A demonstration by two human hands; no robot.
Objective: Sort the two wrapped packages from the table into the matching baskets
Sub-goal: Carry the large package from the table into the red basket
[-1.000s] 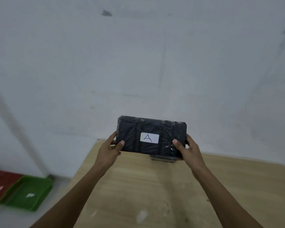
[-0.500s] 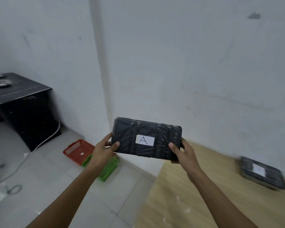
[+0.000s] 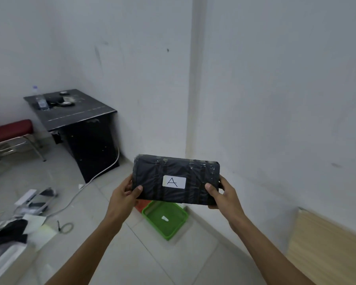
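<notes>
Head view shows a dark wrapped package [image 3: 176, 179] with a white label [image 3: 174, 182] marked "A" at the centre of the frame, clamped by its short ends between the left hand [image 3: 124, 194] and right hand [image 3: 222, 194], above a green basket [image 3: 165, 220] and a mostly hidden red basket [image 3: 142, 205] on the floor. Glossy film and tape suggest a slippery skin, and the block looks firm and fairly light. Gripping both ends, thumbs on the front face, seems the safest hold.

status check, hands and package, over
Left hand and right hand grip package A by its ends. Green basket below. Nothing between.
</notes>
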